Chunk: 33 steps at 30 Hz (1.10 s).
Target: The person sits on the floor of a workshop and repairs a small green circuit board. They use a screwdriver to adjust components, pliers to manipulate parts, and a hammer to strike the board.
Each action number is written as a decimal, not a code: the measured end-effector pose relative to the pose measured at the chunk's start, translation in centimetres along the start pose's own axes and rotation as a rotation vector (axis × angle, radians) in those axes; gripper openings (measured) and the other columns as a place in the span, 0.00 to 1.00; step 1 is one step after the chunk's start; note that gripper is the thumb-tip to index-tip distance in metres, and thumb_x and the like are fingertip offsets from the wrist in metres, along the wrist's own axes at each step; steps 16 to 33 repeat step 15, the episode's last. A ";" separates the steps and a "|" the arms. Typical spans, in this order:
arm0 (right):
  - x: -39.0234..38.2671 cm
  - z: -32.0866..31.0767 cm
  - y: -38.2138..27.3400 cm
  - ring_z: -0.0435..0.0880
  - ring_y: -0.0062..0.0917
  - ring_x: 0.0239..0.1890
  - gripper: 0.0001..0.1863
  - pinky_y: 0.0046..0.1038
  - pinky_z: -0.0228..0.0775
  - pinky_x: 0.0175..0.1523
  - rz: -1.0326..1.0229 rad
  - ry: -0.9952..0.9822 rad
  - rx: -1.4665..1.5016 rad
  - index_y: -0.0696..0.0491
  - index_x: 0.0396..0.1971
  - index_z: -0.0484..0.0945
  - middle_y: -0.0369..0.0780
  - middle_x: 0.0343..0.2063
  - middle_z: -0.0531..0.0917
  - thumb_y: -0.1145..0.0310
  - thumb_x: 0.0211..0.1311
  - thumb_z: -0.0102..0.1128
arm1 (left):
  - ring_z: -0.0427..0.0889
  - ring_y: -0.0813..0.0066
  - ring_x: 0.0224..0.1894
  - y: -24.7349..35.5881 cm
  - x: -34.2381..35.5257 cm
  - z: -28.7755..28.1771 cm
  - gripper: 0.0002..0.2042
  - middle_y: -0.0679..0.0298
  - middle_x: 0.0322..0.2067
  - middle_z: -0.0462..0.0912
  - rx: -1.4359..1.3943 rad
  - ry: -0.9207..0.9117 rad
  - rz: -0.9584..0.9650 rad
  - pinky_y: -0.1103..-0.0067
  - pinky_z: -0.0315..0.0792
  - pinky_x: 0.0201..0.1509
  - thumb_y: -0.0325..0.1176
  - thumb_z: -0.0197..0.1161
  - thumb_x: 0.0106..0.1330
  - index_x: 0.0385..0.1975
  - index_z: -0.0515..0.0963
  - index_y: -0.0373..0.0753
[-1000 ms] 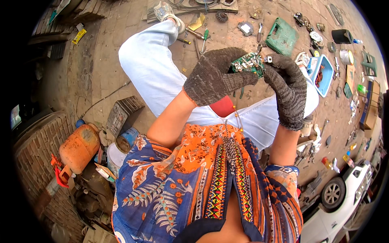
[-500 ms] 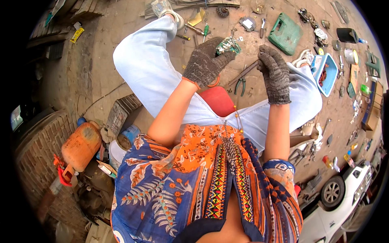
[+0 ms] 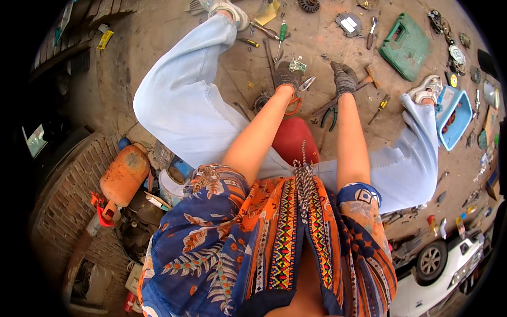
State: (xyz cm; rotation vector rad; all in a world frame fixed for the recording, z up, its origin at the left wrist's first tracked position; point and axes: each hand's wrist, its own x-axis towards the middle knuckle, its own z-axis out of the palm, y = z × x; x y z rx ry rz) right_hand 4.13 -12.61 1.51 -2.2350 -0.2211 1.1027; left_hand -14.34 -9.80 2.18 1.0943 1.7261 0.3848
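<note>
Both my hands wear dark knitted gloves and reach low over the floor between my spread legs. My left hand is closed on a small green circuit board with metal parts. Orange-handled scissors lie close to its wrist. My right hand is lowered beside the hammer, its fingers curled down and bunched. Whatever those fingertips hold, if anything, is hidden. Under my right wrist area are dark-handled pliers. A few tiny parts lie on the floor between the hands.
A green-handled screwdriver and a yellow-black screwdriver lie on the floor. Farther right are a green plastic case and a blue bin. An orange tank stands at left. A red seat is under me.
Both hands have moved down and away from my body, closer to the floor. The circuit board has gone along in my left hand. My view has shifted, uncovering the scissors and hammer.
</note>
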 end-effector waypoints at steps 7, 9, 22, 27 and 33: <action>-9.5 -3.0 2.5 0.79 0.35 0.39 0.26 0.34 0.69 0.48 0.226 0.429 -0.131 0.58 0.41 0.73 0.46 0.37 0.80 0.60 0.43 0.71 | 0.80 0.63 0.33 -1.8 -1.1 -0.9 0.15 0.54 0.33 0.81 -0.120 -0.164 -0.182 0.74 0.72 0.39 0.34 0.64 0.50 0.37 0.78 0.34; -11.6 -3.1 3.6 0.79 0.36 0.38 0.27 0.35 0.70 0.46 0.310 0.528 -0.249 0.58 0.41 0.70 0.47 0.36 0.79 0.60 0.44 0.71 | 0.77 0.71 0.25 -2.1 -0.9 -0.8 0.14 0.57 0.28 0.81 -0.182 -0.123 -0.124 0.77 0.70 0.30 0.31 0.65 0.51 0.37 0.78 0.33; -9.4 -5.6 7.6 0.81 0.34 0.34 0.19 0.33 0.71 0.45 0.207 0.142 -0.246 0.60 0.35 0.76 0.45 0.32 0.82 0.60 0.49 0.67 | 0.81 0.69 0.36 -2.0 -1.6 -0.1 0.17 0.51 0.34 0.81 0.278 0.041 -0.080 0.73 0.71 0.42 0.36 0.67 0.48 0.36 0.80 0.34; -9.4 -5.6 7.6 0.81 0.34 0.34 0.19 0.33 0.71 0.45 0.207 0.142 -0.246 0.60 0.35 0.76 0.45 0.32 0.82 0.60 0.49 0.67 | 0.81 0.69 0.36 -2.0 -1.6 -0.1 0.17 0.51 0.34 0.81 0.278 0.041 -0.080 0.73 0.71 0.42 0.36 0.67 0.48 0.36 0.80 0.34; -9.4 -5.6 7.6 0.81 0.34 0.34 0.19 0.33 0.71 0.45 0.207 0.142 -0.246 0.60 0.35 0.76 0.45 0.32 0.82 0.60 0.49 0.67 | 0.81 0.69 0.36 -2.0 -1.6 -0.1 0.17 0.51 0.34 0.81 0.278 0.041 -0.080 0.73 0.71 0.42 0.36 0.67 0.48 0.36 0.80 0.34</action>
